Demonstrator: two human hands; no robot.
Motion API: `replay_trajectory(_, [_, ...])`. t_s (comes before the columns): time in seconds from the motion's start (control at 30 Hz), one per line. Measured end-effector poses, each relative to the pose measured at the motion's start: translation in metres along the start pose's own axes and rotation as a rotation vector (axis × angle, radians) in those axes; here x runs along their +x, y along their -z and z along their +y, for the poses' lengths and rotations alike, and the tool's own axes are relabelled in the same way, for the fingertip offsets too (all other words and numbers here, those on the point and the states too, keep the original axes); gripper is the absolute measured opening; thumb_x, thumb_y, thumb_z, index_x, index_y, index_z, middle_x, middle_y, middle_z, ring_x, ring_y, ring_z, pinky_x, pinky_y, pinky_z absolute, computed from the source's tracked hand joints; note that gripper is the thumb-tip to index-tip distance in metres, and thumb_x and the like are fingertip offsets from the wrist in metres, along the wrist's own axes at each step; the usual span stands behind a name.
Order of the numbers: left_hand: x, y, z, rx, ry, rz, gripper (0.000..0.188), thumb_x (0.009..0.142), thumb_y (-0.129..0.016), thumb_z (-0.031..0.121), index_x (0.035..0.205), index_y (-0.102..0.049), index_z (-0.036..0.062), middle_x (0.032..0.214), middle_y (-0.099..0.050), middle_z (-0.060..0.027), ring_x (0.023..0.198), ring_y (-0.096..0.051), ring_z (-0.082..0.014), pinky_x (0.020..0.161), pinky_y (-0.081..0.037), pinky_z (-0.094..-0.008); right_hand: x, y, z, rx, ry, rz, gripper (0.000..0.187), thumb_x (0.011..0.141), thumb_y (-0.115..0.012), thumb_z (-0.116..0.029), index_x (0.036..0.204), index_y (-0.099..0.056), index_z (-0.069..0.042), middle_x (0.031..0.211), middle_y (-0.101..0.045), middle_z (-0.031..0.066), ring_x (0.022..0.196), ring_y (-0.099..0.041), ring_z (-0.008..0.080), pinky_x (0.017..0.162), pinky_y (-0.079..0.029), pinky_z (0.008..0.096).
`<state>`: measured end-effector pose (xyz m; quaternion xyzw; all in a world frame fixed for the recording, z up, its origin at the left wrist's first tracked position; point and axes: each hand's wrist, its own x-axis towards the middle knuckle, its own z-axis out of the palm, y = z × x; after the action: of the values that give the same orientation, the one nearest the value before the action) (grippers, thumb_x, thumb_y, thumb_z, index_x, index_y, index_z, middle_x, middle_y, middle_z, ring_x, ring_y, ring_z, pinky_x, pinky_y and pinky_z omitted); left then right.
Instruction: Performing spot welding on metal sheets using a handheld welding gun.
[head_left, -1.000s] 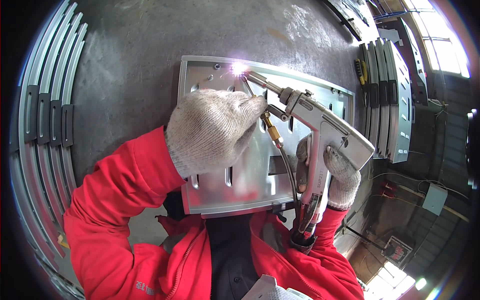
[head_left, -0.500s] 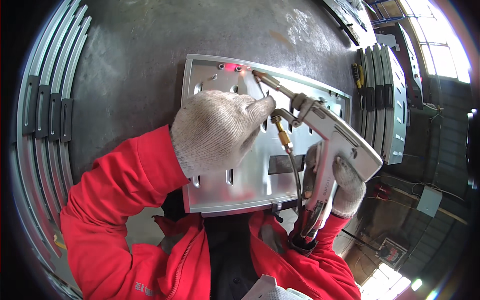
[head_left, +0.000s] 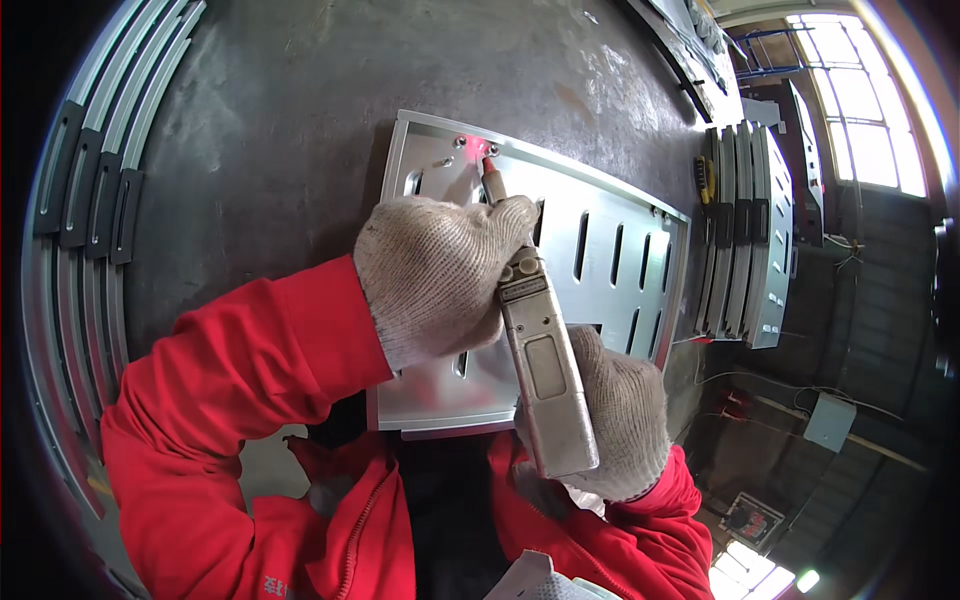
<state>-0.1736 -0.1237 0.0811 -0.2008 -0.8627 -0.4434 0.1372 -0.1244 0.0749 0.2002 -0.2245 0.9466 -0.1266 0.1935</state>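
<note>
A silver laser welding gun (head_left: 548, 375) lies lengthwise over a shiny sheet-metal panel (head_left: 425, 405) with raised edges and slots. My gloved right hand (head_left: 628, 415) is closed round its grip, which is mostly hidden under the body. My gloved left hand (head_left: 435, 275) closes about the gun's front neck, its fingers partly out of sight. Beyond the left thumb, the nozzle (head_left: 492, 180) points at the panel's far left corner. Its tip glows red beside a small round metal nut (head_left: 492, 150), with a second nut (head_left: 460, 142) to the left.
The panel rests on a dark metal worktable (head_left: 290, 120). Slatted metal pieces with black handles (head_left: 95, 190) stand along the left. More panels (head_left: 755, 230) are stacked at the right beside a yellow-and-black tool (head_left: 705, 180). A grey box (head_left: 830, 422) is farther right.
The gun has swung from the right to point away from me, its nozzle now near the nuts. My right hand has moved left and lower; my left hand now meets the gun's neck.
</note>
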Motion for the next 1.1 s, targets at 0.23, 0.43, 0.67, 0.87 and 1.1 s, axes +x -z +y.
replay_trajectory(0.23, [0.005,0.004,-0.002,0.005,-0.030,0.008,0.044,0.072,-0.088,0.008,0.112,-0.069,0.0033,0.079,-0.072,-0.0035,0.055,-0.063,-0.0175,0.050,-0.051,-0.0312,0.001,-0.007,0.002,-0.135,0.059,0.016,0.071,0.067,-0.092,-0.032,0.123,-0.058,-0.004,0.081,-0.072,0.0067,0.059,-0.069,0.0275,0.056,-0.056,0.0347])
replay_trajectory(0.43, [0.006,0.003,-0.002,0.015,-0.030,-0.003,0.042,0.073,-0.089,0.009,0.109,-0.069,0.0040,0.079,-0.072,-0.0050,0.056,-0.064,-0.0186,0.051,-0.052,-0.0323,0.000,-0.008,0.002,-0.115,0.041,0.007,0.071,0.066,-0.093,-0.031,0.122,-0.059,-0.004,0.083,-0.071,0.0074,0.061,-0.069,0.0276,0.056,-0.056,0.0349])
replay_trajectory(0.67, [0.005,0.001,-0.002,0.008,0.001,0.037,0.040,0.073,-0.088,0.010,0.108,-0.069,0.0045,0.078,-0.072,-0.0056,0.056,-0.065,-0.0198,0.051,-0.051,-0.0340,0.006,-0.007,-0.006,-0.113,0.047,0.043,0.054,0.077,-0.083,-0.024,0.120,-0.061,-0.001,0.086,-0.071,0.0099,0.060,-0.070,0.0300,0.056,-0.058,0.0365])
replay_trajectory(0.87, [0.008,0.000,-0.006,0.049,-0.111,0.121,0.023,0.088,-0.075,0.017,0.100,-0.061,0.0030,0.066,-0.065,-0.0074,0.045,-0.059,-0.0217,0.043,-0.047,-0.0347,0.006,-0.012,-0.006,-0.137,0.059,0.059,0.048,0.079,-0.080,-0.021,0.118,-0.062,0.000,0.085,-0.071,0.0094,0.057,-0.069,0.0301,0.054,-0.057,0.0367])
replay_trajectory(1.1, [0.005,0.000,-0.003,0.047,0.000,0.070,0.037,0.074,-0.086,0.009,0.106,-0.069,0.0048,0.077,-0.071,-0.0048,0.055,-0.063,-0.0186,0.051,-0.051,-0.0346,0.006,-0.013,-0.009,-0.150,0.044,0.060,0.048,0.079,-0.081,-0.021,0.117,-0.061,0.000,0.083,-0.070,0.0079,0.059,-0.070,0.0293,0.054,-0.057,0.0361])
